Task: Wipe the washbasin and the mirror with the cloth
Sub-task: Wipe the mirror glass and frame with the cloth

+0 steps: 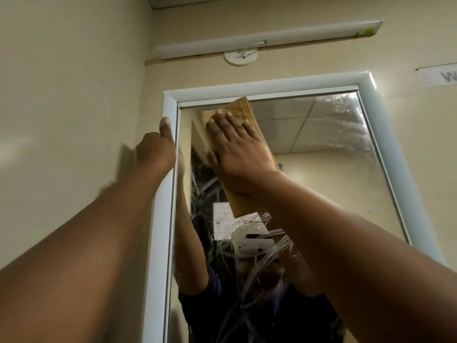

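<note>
Mirror wipe under way at the top left corner, streaks left across the glass

The beige wall (74, 95) fills the left of the view, with a long light fitting (269, 39) above and a white-framed mirror (321, 169) below it; the washbasin is out of sight, so I cannot tell whether it is done. On the glass, wet smears show at the upper right and in thin arcs low down, so by my reckoning plenty of the mirror is left to go over. The right hand (237, 149) lies flat with fingers straight, pressing the tan cloth (243, 107) against the glass just under the top frame. The left hand (158, 147) grips the left edge of the frame (163, 194), fingers wrapped behind it, thumb up the front.
</note>
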